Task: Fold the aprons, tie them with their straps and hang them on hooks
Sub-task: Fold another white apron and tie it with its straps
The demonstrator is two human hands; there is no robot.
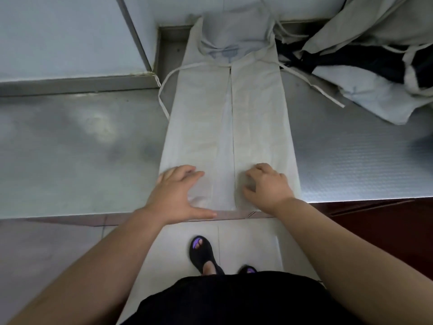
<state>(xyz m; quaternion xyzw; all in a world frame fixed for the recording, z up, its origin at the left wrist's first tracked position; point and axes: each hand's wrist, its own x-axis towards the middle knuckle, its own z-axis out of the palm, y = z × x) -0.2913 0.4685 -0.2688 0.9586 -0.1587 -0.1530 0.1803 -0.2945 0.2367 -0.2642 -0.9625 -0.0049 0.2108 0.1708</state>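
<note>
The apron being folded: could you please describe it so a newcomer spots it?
Start at the steel table, in its middle. The apron lies there as a long pale strip, sides folded to a centre seam, left hand and right hand on its near end. The heap at far right is crumpled.

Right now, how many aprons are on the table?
2 at least. One apron lies flat down the middle, folded lengthwise, with the left hand and right hand on its near end. A crumpled heap sits far right; it may hide more.
</note>
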